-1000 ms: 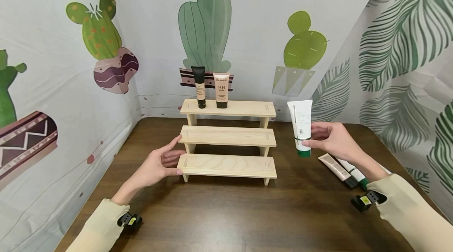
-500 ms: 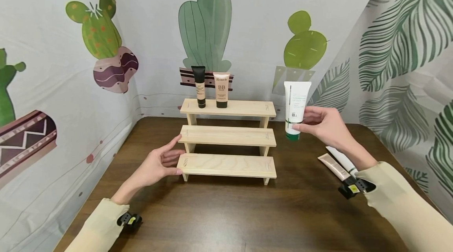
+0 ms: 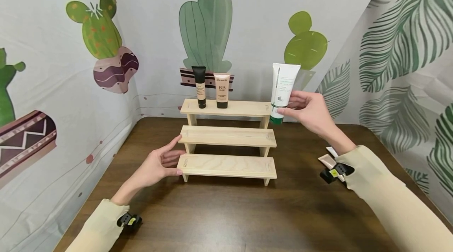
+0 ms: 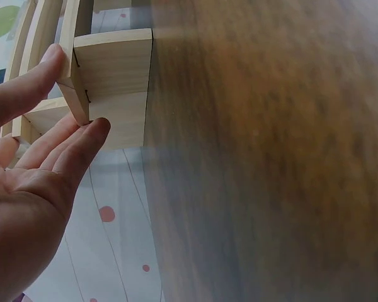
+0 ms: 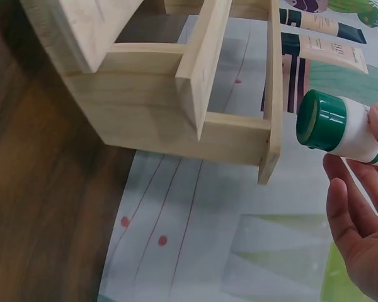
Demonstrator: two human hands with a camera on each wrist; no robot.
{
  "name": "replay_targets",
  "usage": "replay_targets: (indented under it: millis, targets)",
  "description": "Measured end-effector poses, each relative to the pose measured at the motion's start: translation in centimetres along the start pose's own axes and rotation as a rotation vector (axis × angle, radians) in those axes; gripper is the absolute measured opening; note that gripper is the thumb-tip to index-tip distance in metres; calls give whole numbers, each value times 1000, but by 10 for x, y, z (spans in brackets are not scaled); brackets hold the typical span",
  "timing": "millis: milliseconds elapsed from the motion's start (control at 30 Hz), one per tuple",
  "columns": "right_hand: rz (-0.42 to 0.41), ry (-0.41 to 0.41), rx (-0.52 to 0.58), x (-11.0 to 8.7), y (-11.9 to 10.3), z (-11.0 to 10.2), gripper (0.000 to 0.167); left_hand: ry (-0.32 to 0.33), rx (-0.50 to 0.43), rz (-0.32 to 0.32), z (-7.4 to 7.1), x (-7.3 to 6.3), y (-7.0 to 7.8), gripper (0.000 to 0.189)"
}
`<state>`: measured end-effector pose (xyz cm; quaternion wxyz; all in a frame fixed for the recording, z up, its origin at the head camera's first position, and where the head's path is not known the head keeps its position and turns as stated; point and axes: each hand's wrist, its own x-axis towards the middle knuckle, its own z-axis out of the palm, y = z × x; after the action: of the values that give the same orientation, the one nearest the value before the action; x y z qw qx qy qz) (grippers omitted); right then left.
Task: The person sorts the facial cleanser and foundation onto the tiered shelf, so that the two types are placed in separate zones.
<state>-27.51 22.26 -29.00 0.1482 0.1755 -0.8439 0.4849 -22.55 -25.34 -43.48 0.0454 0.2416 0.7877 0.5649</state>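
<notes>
My right hand (image 3: 309, 110) grips a white squeeze tube (image 3: 284, 83) with a green cap, cap pointing down. It overlaps the right end of the top step of a three-step wooden display stand (image 3: 226, 165). In the right wrist view the green cap (image 5: 321, 119) shows apart from the top board. My left hand (image 3: 155, 167) holds the stand's left end, thumb at the front corner of the lowest step and a fingertip at the middle step. Left of centre on the top step, a black-and-beige tube (image 3: 200, 89) and a pink BB cream tube (image 3: 221, 91) stand upright.
A beige tube (image 3: 327, 160) and a white tube (image 3: 332, 151) lie on the brown table (image 3: 226, 216), partly hidden under the right forearm. A cloth backdrop (image 3: 255, 28) printed with cacti and leaves hangs behind and along both sides.
My right hand has lifted the white tube up and leftward, from beside the stand to the right end of its top step. My left hand has stayed on the stand.
</notes>
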Motion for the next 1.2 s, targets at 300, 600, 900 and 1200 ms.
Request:
replay_targets:
  millis: [300,600,900,1200]
  targets:
    - [-15,25,57,23,-8,24,46,0,10,6,0,0,1,111]
    - [-20,11,86,44,-5,44,49,4,22,27,0,2,1,110]
    - [-2,-1,75,54,-5,58,47,6,34,15,-1,1,1,110]
    - [8,-2,58,60,1,64,49,6,22,5,-1,1,1,110]
